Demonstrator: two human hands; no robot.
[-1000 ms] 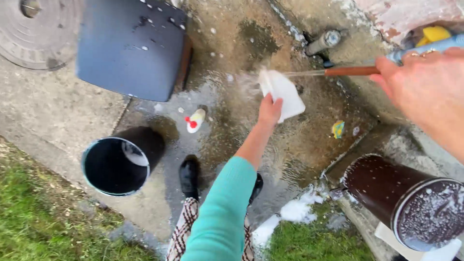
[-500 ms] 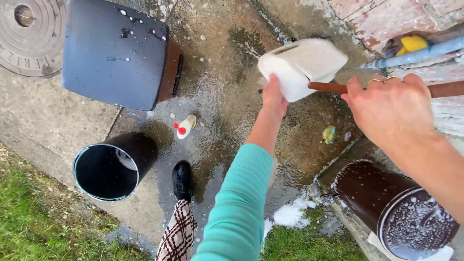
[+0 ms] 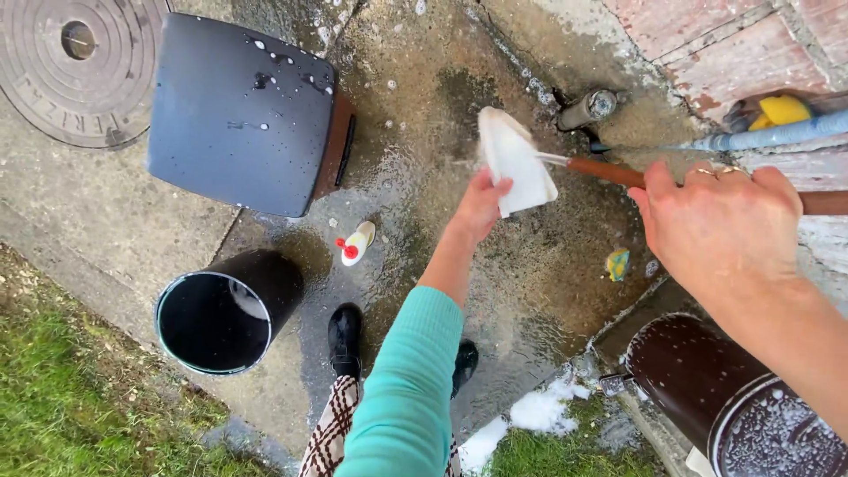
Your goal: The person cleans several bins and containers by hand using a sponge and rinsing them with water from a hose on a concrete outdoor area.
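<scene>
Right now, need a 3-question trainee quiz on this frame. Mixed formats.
1. True or false: the left hand grips the white cloth.
2. What does the right hand hold? A) a brown handle B) the small bottle C) the black bucket
3. Fill in: the small white bottle with a red cap lies on wet ____.

Key
1. True.
2. A: the brown handle.
3. Concrete, between the black bucket and the dark bin.

The left hand (image 3: 481, 205), on a teal-sleeved arm at centre frame, pinches shut. The bare right hand (image 3: 720, 221), at right, has its grip curled closed.
</scene>
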